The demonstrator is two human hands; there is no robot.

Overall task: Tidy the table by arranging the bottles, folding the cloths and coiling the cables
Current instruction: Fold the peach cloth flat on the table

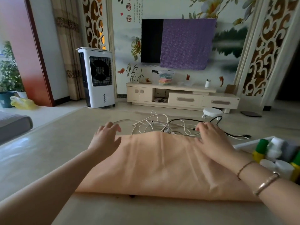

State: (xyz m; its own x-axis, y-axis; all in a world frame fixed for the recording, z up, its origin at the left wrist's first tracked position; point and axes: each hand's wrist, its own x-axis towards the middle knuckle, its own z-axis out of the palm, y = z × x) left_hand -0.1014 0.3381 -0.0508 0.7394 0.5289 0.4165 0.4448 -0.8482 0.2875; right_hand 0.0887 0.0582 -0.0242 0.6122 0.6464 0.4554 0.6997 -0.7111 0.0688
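Note:
A peach cloth (162, 163) lies spread flat on the beige table (53, 150) in front of me. My left hand (106, 138) rests at the cloth's far left corner, fingers spread. My right hand (212, 140) lies flat on the cloth's far right corner, fingers apart. Neither hand grips anything. Behind the cloth a tangle of white cables (149, 124) and a black cable (183, 122) lies loose on the table. At the right edge a white tray (246, 144) holds several bottles (259, 150), yellow with green caps and white ones.
Beyond the table stand a white air cooler (97, 78), a cream TV cabinet (181, 96) and a small white stool (211, 112). A wall TV (151, 41) is half covered by a purple cloth (186, 43). A grey cushion (14, 125) sits at the left.

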